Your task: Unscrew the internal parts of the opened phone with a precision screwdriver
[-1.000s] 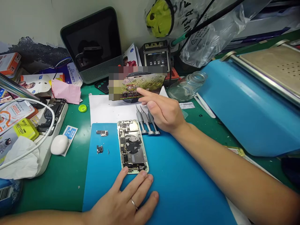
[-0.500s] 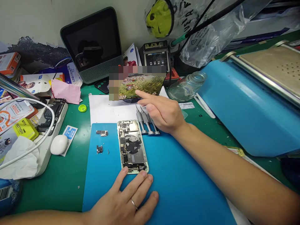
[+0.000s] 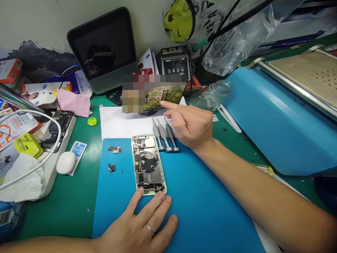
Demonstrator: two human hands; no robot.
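An opened phone (image 3: 149,165) with its inner parts showing lies on the blue mat (image 3: 200,196). My left hand (image 3: 147,225), a ring on one finger, has its fingers spread, with fingertips at the phone's lower edge. Farther back, my right hand (image 3: 192,123) points its index finger at the lit screen (image 3: 168,96) of a propped device, partly pixelated; the other fingers are curled in, and whether they hold anything is hidden. Three grey screwdrivers (image 3: 165,135) lie between the phone and my right hand. Small parts (image 3: 112,167) and a metal piece (image 3: 114,149) rest left of the phone.
A large dark display (image 3: 102,49) stands at the back. A glass jar (image 3: 210,95) lies tilted behind my right hand, near white tweezers (image 3: 229,118). On the left are a white earbud case (image 3: 66,162), a green cap (image 3: 92,121), boxes and a looped white cable.
My right hand has shifted slightly right along the lit screen, and its picture has changed. The screwdrivers show more fully. My left hand has stayed in place.
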